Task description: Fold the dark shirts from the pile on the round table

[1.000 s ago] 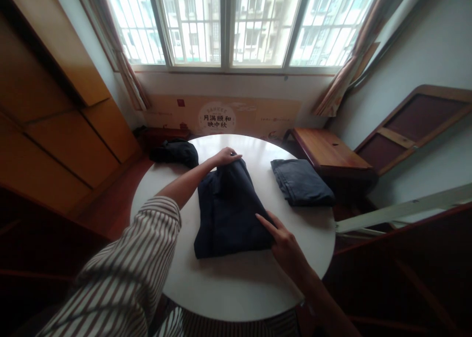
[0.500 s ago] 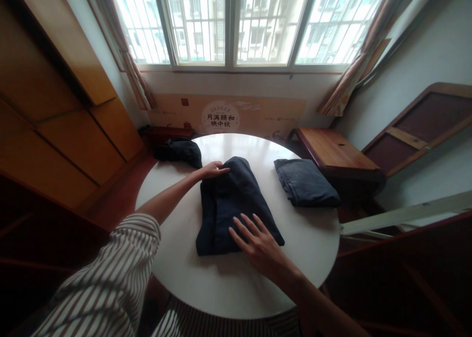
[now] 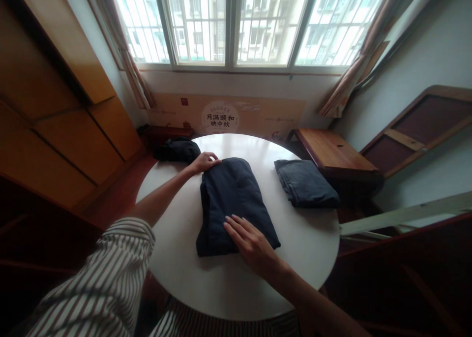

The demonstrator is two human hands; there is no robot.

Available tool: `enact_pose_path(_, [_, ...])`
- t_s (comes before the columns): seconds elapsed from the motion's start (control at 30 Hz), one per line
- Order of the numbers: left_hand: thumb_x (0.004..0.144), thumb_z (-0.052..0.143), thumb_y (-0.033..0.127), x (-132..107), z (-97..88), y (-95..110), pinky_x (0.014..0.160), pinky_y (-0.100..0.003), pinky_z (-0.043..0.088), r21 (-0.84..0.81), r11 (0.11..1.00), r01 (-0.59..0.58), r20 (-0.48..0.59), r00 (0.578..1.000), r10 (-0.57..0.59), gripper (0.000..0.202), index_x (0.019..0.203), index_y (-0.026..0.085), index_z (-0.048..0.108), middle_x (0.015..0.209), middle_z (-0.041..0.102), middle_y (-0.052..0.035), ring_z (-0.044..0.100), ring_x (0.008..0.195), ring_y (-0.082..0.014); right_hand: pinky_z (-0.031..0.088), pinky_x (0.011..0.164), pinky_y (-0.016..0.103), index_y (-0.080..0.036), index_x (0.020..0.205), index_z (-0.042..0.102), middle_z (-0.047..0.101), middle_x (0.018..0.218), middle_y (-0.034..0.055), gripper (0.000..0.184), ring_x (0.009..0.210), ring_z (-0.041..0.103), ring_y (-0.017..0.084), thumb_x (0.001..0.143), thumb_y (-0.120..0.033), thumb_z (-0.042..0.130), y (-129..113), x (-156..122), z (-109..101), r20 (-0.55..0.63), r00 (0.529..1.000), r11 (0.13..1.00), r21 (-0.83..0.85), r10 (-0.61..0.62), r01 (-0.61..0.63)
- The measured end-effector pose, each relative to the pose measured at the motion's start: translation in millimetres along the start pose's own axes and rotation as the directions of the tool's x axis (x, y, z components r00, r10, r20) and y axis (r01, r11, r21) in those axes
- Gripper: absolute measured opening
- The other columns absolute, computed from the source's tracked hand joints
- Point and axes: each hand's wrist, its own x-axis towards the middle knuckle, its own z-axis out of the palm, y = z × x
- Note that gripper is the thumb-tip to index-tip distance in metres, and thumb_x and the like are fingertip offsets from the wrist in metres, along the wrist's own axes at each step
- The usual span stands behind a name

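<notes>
A folded dark navy garment [image 3: 236, 189] lies in the middle of the round white table [image 3: 184, 278], its layers showing along the left side. At its far left corner, my left hand [image 3: 205, 162] pinches the cloth edge between thumb and fingers. My right hand [image 3: 250, 241] rests flat on the near part of the garment, its fingers stretched out and close together. Which kind of garment it is, I cannot tell.
A folded grey-blue cloth [image 3: 307, 183] lies at the table's right edge. At the far left edge sits a crumpled black item [image 3: 177, 150]. A wooden cabinet [image 3: 335, 150] stands beyond the table on the right, and orange cupboards [image 3: 73, 135] line the left.
My left hand has moved left and slightly away, drawing the garment's upper layer leftward so it lies flatter. My right hand has shifted slightly left, its fingers closer together.
</notes>
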Motion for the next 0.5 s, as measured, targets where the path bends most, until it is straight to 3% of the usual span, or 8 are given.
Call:
enact_pose_path(0.13, [0.087,0.065,0.038,-16.7,0.0,0.9,0.07,-0.029,0.052,0.268,0.963,0.025,0.023,0.999,-0.032,0.028,0.095,0.013,0.074,0.079,0.071,-0.0087,0.067,0.073,-0.0203,0.043,0.109,0.052,-0.013,0.141,0.051,0.05,0.147,0.0139,0.047,0.135,0.046,0.032,0.095,-0.009,0.043,-12.4,-4.4,8.7,0.217,0.976,0.999,-0.035,0.006,0.002])
enact_pose_path(0.2, [0.091,0.058,0.033,-25.1,7.6,12.0,0.084,-0.035,0.051,0.326,0.945,0.031,-0.035,0.999,-0.021,0.027,0.1,0.013,0.073,0.094,0.071,-0.0132,0.068,0.09,-0.0259,0.04,0.109,0.056,-0.014,0.144,0.048,0.047,0.15,0.0148,0.048,0.138,0.042,0.036,0.097,-0.024,0.05,-18.5,-4.2,3.3,0.276,0.961,1.0,0.001,0.029,-0.03])
enact_pose_path(0.27, [0.097,0.047,0.032,-33.2,22.1,31.3,0.097,-0.04,0.046,0.347,0.937,-0.042,-0.061,0.996,0.067,0.032,0.111,0.015,0.07,0.114,0.068,-0.0156,0.063,0.109,-0.0281,0.037,0.111,0.056,-0.015,0.144,0.047,0.047,0.149,0.0156,0.059,0.137,0.042,0.036,0.094,-0.046,0.055,-19.7,1.0,-9.7,0.285,0.958,0.994,0.088,0.031,-0.058])
enact_pose_path(0.33, [0.101,0.036,0.033,-39.5,42.5,53.8,0.108,-0.04,0.038,0.345,0.908,-0.239,0.029,0.969,0.244,0.039,0.125,0.019,0.065,0.131,0.061,-0.0136,0.054,0.124,-0.0257,0.037,0.112,0.05,-0.017,0.139,0.053,0.055,0.143,0.014,0.057,0.132,0.05,0.03,0.096,-0.054,0.05,-12.5,11.7,-24.7,0.261,0.965,0.982,0.171,0.034,-0.081])
enact_pose_path(0.4, [0.103,0.031,0.038,-41.5,64.9,71.3,0.117,-0.042,0.026,0.317,0.846,-0.429,0.184,0.903,0.389,0.044,0.138,0.024,0.055,0.146,0.051,-0.0088,0.042,0.138,-0.0236,0.036,0.113,0.045,-0.016,0.129,0.06,0.061,0.135,0.0128,0.044,0.127,0.055,0.024,0.102,-0.043,0.039,3.6,23.7,-33.9,0.215,0.971,0.977,0.158,0.107,-0.143])
enact_pose_path(0.43, [0.103,0.031,0.04,-40.3,75.0,76.2,0.12,-0.045,0.02,0.312,0.823,-0.475,0.249,0.877,0.412,0.046,0.144,0.026,0.048,0.152,0.045,-0.0067,0.034,0.143,-0.0235,0.035,0.113,0.046,-0.015,0.128,0.062,0.06,0.136,0.0143,0.042,0.129,0.053,0.025,0.104,-0.038,0.036,13.6,28.1,-34.6,0.195,0.965,0.974,0.105,0.177,-0.2])
enact_pose_path(0.5, [0.103,0.031,0.045,-33.0,90.6,76.8,0.121,-0.052,0.01,0.34,0.817,-0.466,0.314,0.875,0.368,0.052,0.151,0.026,0.037,0.159,0.034,-0.0058,0.021,0.149,-0.0254,0.032,0.112,0.055,-0.011,0.135,0.057,0.05,0.146,0.0201,0.047,0.139,0.04,0.033,0.103,-0.04,0.038,33.3,30.1,-28.2,0.181,0.926,0.943,-0.037,0.331,-0.33])
